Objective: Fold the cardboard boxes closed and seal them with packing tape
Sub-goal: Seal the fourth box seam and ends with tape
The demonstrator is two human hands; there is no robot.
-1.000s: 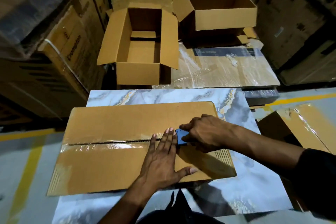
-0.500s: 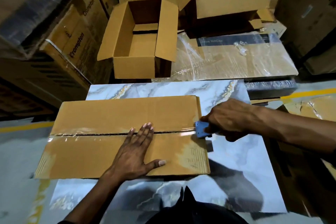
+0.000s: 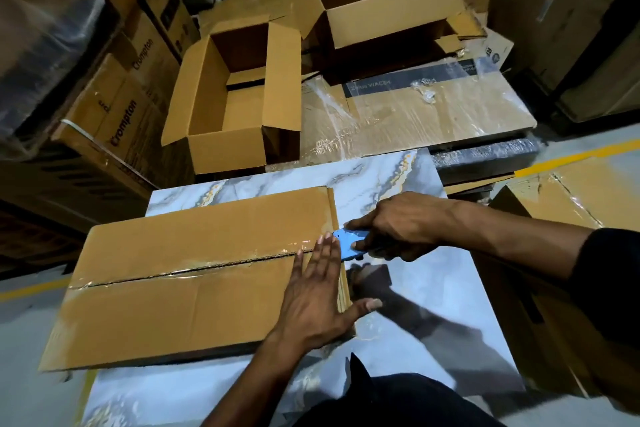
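Since the earlier frame the right hand (image 3: 398,229) has carried the blue tool (image 3: 349,243) past the right end of the flat box (image 3: 194,274), and the left hand (image 3: 315,291) has slid right to that end. The right fingers are clenched around the tool. The left hand lies flat, fingers spread, thumb over the edge. Shiny tape (image 3: 187,270) runs along the centre seam. "Crompton" is printed on stacked cartons (image 3: 128,94) at left; a dark label (image 3: 408,80) reads "Zeus", the rest unclear. The flat box lies on a marble-patterned slab (image 3: 415,288). Yellow lines (image 3: 581,156) mark the grey floor. Beyond the slab stand two open boxes (image 3: 235,97), one beside a film-wrapped panel (image 3: 433,118).
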